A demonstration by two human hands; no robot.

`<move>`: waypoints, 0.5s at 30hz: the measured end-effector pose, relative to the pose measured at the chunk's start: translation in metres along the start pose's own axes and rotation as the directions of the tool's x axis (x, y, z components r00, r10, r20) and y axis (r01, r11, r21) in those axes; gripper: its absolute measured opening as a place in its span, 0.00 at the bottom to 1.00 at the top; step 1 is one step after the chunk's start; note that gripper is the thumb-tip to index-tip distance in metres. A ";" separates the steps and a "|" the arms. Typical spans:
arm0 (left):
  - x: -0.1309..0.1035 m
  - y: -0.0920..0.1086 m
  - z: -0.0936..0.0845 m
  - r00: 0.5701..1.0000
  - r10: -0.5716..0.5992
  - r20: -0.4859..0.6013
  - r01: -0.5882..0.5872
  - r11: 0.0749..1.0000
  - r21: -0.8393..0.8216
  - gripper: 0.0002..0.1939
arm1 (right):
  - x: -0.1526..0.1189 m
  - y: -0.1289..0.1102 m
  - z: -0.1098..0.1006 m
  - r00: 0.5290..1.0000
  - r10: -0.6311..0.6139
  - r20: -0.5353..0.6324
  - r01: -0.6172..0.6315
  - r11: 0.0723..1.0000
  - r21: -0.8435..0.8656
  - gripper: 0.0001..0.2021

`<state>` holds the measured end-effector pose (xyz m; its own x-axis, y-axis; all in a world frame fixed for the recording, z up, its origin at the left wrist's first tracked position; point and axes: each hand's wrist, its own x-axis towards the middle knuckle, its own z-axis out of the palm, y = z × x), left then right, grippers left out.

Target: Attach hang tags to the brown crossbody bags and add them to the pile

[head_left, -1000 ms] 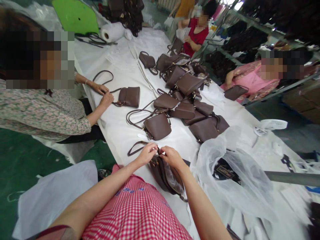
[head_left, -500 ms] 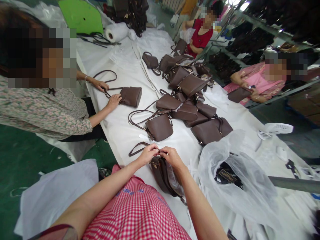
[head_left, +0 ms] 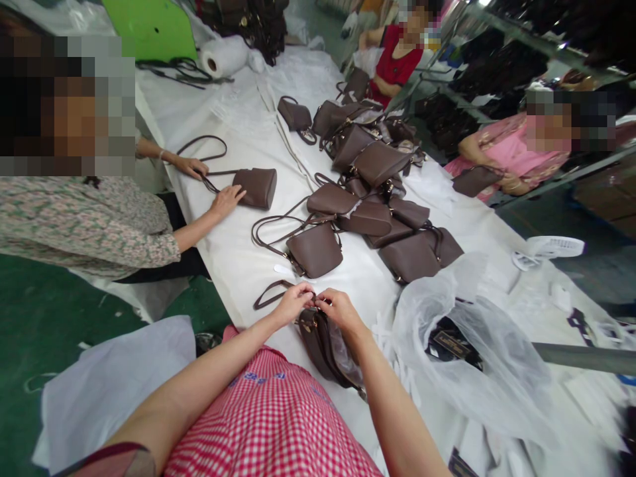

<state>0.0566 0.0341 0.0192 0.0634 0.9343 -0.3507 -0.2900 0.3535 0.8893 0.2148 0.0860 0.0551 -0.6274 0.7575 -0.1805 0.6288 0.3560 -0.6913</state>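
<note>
A brown handbag stands on the white-covered table right in front of me, its top open and clear plastic showing inside. Above its near top end my left hand pinches the bag's brown strap, which loops out to the left. My right hand is closed on the same strap, fingertips close to those of the left. What lies exactly between the fingertips is too small to tell. Just beyond my hands another brown handbag lies with its strap looped leftward.
A pile of brown handbags covers the table's middle. On the right sits an open clear plastic bag holding dark tags. A co-worker at left touches a handbag; two more people are across the table. A plastic roll lies far back.
My view has shifted slightly. Both my hands stay pinched on the strap in nearly the same place. The left co-worker's hand has slid slightly on their handbag.
</note>
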 end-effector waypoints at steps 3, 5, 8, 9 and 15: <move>0.003 -0.004 0.001 1.000 0.011 -0.006 -0.011 1.000 -0.003 0.07 | 0.000 0.001 0.001 1.000 0.002 -0.014 -0.002 1.000 -0.013 0.07; 0.004 -0.008 0.001 0.999 0.018 -0.029 -0.019 0.999 -0.026 0.10 | -0.001 0.001 0.002 1.000 0.013 -0.023 -0.013 1.000 -0.013 0.08; 0.003 -0.014 0.002 0.999 0.014 -0.050 -0.017 0.999 -0.048 0.14 | -0.001 0.003 0.002 0.999 0.028 -0.030 -0.028 1.000 -0.008 0.07; 0.003 -0.016 0.002 0.999 0.009 -0.043 -0.011 0.999 -0.046 0.14 | -0.002 0.004 0.002 0.999 0.032 -0.031 -0.033 0.999 -0.007 0.07; 0.000 -0.021 0.005 0.998 -0.028 -0.058 0.028 1.000 0.002 0.08 | -0.005 0.004 0.001 0.998 0.050 -0.033 -0.050 0.999 -0.002 0.07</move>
<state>0.0670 0.0270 0.0019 0.0162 0.9198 -0.3920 -0.2862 0.3799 0.8796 0.2194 0.0831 0.0524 -0.5796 0.7921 -0.1916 0.6602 0.3186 -0.6801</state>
